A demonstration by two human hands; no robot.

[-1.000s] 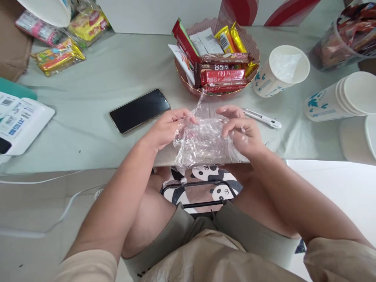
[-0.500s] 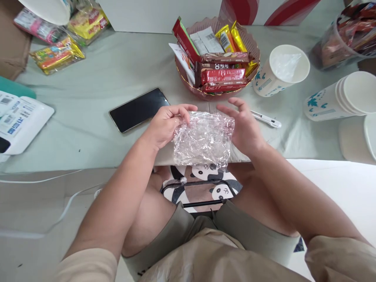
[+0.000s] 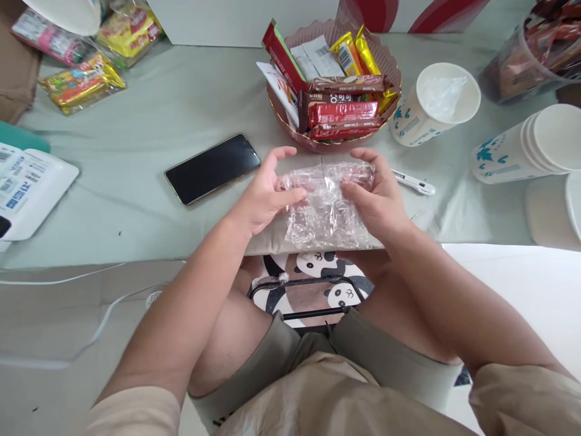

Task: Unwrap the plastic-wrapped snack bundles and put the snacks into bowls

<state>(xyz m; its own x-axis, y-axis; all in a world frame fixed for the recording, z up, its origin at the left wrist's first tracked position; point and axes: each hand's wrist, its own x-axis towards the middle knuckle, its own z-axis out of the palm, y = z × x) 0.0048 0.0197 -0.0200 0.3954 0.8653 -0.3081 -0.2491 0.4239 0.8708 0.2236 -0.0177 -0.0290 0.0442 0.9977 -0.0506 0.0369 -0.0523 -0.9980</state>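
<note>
A crumpled sheet of clear plastic wrap (image 3: pixel 327 206) lies between my hands at the table's near edge. My left hand (image 3: pixel 265 197) grips its left side, thumb pressed onto the top and fingers curled behind. My right hand (image 3: pixel 376 197) grips the right side the same way. Just beyond the wrap stands a pink basket (image 3: pixel 394 72) full of wrapped snack bars. A black phone (image 3: pixel 213 168) lies to the left of my left hand.
A white pen-like tool (image 3: pixel 414 182) lies right of my right hand. A paper cup (image 3: pixel 431 106) with plastic inside and a stack of cups (image 3: pixel 526 145) sit at the right. Snack packets (image 3: pixel 82 82) lie far left, a white device (image 3: pixel 27 188) at the left edge.
My right hand, open beside the wrap half a second ago, has closed on its right side. Both hands have moved the wrap slightly away and lower, toward the table.
</note>
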